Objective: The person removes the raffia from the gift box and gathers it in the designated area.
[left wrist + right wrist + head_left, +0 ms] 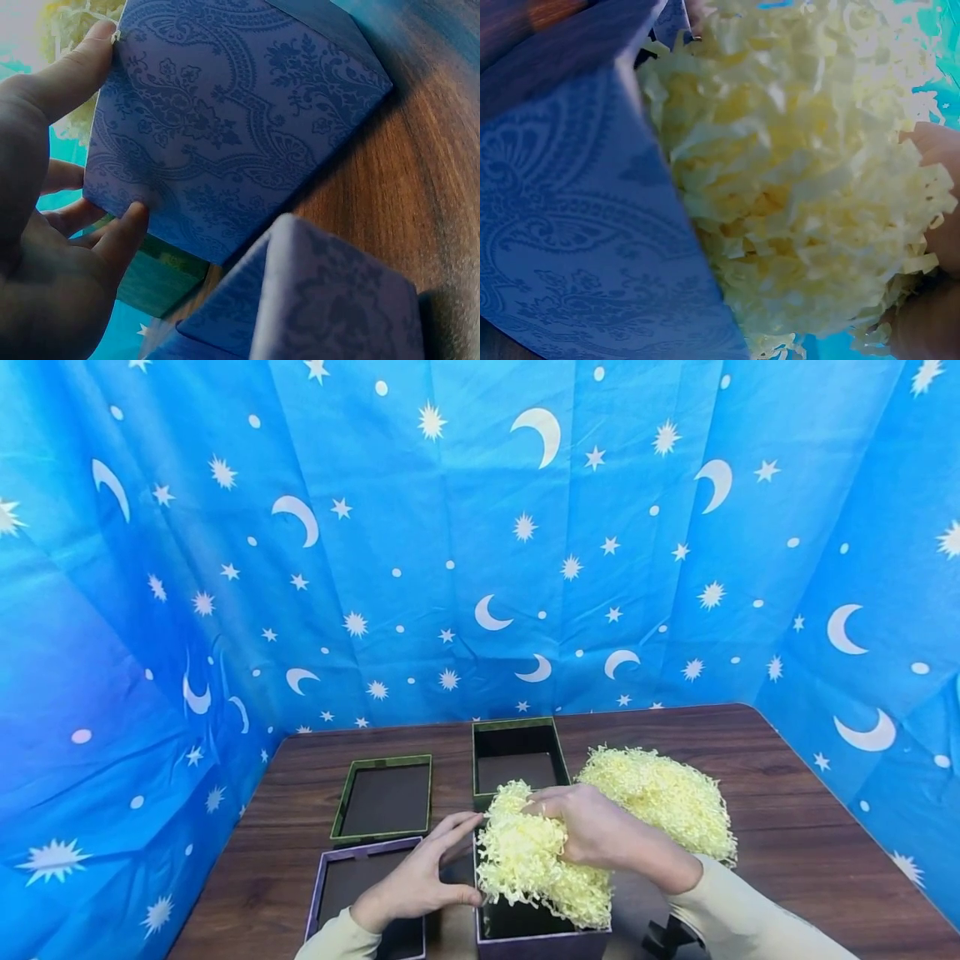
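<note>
My right hand grips a big clump of pale yellow shredded paper over the open top of a purple box. Part of the clump hangs inside the rim, and the black interior shows in front of it. In the right wrist view the shreds bulge past the patterned box wall. With fingers spread, my left hand touches the box's left side. The left wrist view has its thumb at the rim and its fingertips against the patterned side.
A larger pile of yellow shredded paper lies at the right. Behind the purple box stands an open green-edged box. On the left are a green-edged lid and a purple lid, both hollow side up. A blue starry curtain surrounds the table.
</note>
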Demonstrator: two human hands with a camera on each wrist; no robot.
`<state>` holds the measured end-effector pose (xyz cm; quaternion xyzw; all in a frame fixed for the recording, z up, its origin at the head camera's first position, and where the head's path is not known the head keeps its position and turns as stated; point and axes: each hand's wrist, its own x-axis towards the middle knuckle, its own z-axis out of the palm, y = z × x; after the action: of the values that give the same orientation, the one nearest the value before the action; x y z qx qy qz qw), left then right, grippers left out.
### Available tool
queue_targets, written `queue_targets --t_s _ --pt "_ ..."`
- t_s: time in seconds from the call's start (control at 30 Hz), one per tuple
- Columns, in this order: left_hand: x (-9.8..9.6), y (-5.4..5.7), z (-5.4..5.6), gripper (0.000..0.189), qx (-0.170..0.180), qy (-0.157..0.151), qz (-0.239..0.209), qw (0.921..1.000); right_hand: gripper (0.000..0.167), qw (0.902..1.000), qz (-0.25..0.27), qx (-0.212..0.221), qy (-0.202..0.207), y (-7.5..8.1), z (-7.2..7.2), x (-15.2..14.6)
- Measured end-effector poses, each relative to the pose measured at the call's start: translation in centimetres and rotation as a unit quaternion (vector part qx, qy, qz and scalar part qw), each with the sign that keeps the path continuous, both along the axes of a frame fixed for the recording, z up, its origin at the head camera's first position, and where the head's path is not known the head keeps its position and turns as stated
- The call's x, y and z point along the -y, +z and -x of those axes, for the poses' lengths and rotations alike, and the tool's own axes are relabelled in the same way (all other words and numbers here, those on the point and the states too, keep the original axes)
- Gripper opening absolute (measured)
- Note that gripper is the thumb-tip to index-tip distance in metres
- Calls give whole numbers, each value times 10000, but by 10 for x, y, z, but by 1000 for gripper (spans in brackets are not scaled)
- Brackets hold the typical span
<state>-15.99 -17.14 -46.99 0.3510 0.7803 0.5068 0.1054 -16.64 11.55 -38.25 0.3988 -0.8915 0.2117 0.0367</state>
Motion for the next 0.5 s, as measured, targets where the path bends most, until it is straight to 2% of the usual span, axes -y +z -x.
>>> queue_targets --t_s 0.13,0.3,0.5 --pt "1 -1 0 85 93 43 63 9999 72 9999 89 -70 40 2 -2 -2" --pt "0 1 -1 86 -33 82 90 9999 73 9997 178 -175 3 5 -4 -6" --pt "0 1 -1 85 24 39 -36 10000 75 9992 393 -2 -52 9 -6 -12"
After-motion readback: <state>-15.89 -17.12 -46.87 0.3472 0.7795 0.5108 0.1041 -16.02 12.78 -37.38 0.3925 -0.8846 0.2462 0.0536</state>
